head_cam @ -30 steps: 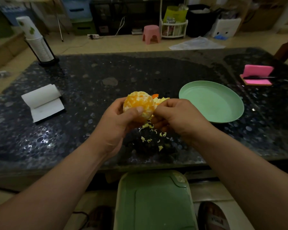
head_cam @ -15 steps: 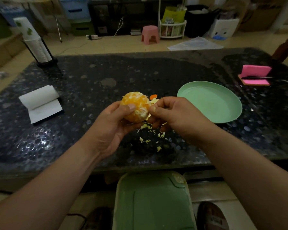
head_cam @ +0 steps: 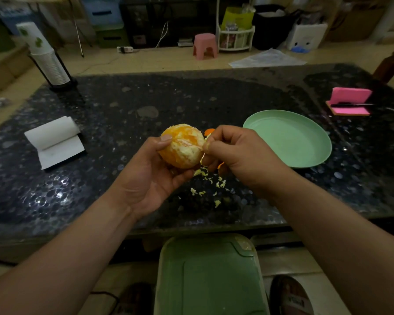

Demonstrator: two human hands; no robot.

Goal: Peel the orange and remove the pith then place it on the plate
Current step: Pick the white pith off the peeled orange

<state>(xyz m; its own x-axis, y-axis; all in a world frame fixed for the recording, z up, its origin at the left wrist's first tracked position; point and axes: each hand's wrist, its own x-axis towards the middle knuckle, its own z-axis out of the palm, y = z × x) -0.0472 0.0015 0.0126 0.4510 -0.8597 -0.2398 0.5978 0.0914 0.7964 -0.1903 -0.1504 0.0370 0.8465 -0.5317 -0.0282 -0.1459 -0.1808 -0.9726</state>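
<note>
In the lower centre of the frame, pith scraps point(head_cam: 205, 187) are scattered on the tabletop point(head_cam: 100, 189). Just above them the orange point(head_cam: 182, 146), mostly peeled, is cupped in the left hand point(head_cam: 150, 176), with the thumb curled over its top. A pith strand on its right side is pinched by the fingers point(head_cam: 210, 145) of the right hand point(head_cam: 237, 153). The fruit is judged soft, juicy and easily burst, so it is best held lightly around its girth. Farther right, the green plate point(head_cam: 305, 160) lies near the right hand.
</note>
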